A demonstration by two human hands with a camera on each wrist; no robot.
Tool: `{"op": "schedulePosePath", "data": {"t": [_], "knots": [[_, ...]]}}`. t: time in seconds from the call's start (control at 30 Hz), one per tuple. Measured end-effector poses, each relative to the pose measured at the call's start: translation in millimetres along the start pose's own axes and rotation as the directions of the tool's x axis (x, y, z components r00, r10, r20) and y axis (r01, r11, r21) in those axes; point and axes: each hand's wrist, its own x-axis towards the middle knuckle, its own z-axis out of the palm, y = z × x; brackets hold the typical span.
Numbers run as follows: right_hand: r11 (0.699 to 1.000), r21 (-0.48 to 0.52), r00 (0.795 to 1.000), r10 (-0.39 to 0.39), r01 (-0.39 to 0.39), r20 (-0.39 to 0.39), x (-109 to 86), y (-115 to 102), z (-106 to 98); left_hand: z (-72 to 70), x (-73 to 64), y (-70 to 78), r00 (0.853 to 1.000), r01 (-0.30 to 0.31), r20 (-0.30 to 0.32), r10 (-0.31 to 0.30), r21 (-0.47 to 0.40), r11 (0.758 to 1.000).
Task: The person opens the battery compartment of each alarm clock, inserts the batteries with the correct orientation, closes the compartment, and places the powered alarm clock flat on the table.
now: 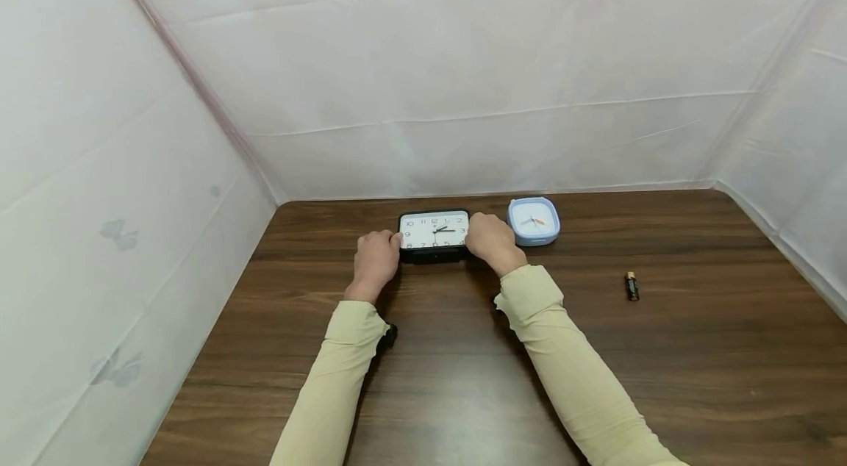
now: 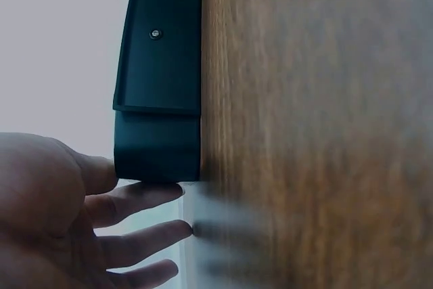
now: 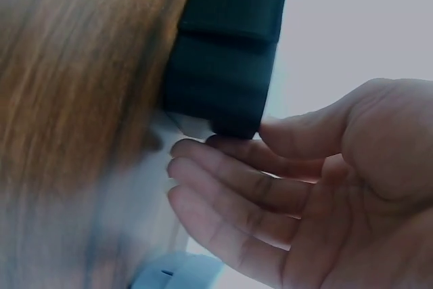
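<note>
A black rectangular clock [image 1: 434, 234] lies face up on the wooden table, its white dial toward the head camera. My left hand [image 1: 377, 258] holds its left end. In the left wrist view, the thumb [image 2: 99, 173] touches the face-side edge and the index finger [image 2: 145, 197] lies along the end, with the other fingers spread beside it. My right hand [image 1: 491, 237] grips the opposite end; its thumb [image 3: 304, 133] is at the upper edge, fingers bent beside the casing. A small screw [image 2: 156, 34] shows on the clock's long side.
Just right of my right hand lies a small light-blue clock [image 1: 533, 222] with a white dial. A single black battery with a copper-coloured end [image 1: 631, 287] lies farther right on the table [image 1: 437, 385]. Pale sheeting [image 1: 423, 84] hangs along the table's back and sides.
</note>
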Motion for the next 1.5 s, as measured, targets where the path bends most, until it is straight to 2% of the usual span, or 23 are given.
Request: {"op": "schedulePosePath", "data": {"t": [0.17,0.6,0.77,0.9,1.03,1.2,1.37,1.5], "knots": [[0.999,0.023,0.999,0.038,-0.037,-0.016,4.7,-3.6,6.1,0.2,3.7,-3.9,1.0,0.022,0.005,-0.022,0.003,1.0],[0.998,0.053,0.999,0.039,-0.038,-0.021,2.0,-1.0,9.7,6.8,5.6,-5.1,0.998,0.062,-0.02,-0.062,-0.003,0.998],[0.997,0.072,1.0,0.022,-0.021,-0.015,-0.7,2.5,6.8,5.9,4.9,-3.8,0.997,0.076,-0.006,-0.076,-0.02,0.997],[0.996,0.083,1.0,0.007,-0.006,-0.018,-4.4,5.7,1.2,5.8,2.5,-0.1,0.996,0.087,-0.024,-0.088,-0.043,0.995],[0.997,0.083,0.999,-0.001,0.005,-0.042,-8.8,8.2,-6.9,8.0,-2.0,9.4,0.993,0.08,-0.08,-0.086,-0.072,0.994],[0.997,0.073,0.996,-0.01,0.016,-0.084,-13.6,9.0,-15.6,10.5,-6.7,30.7,0.99,0.02,-0.14,-0.031,-0.082,0.996],[0.998,0.065,0.995,0.008,-0.002,-0.096,-19.0,11.1,-21.0,16.0,-10.2,52.7,0.988,-0.057,-0.147,0.046,-0.071,0.996],[0.999,0.053,0.995,0.013,-0.008,-0.098,-23.8,17.6,-26.6,21.9,-12.3,67.3,0.987,-0.096,-0.137,0.088,-0.055,0.994]]}}
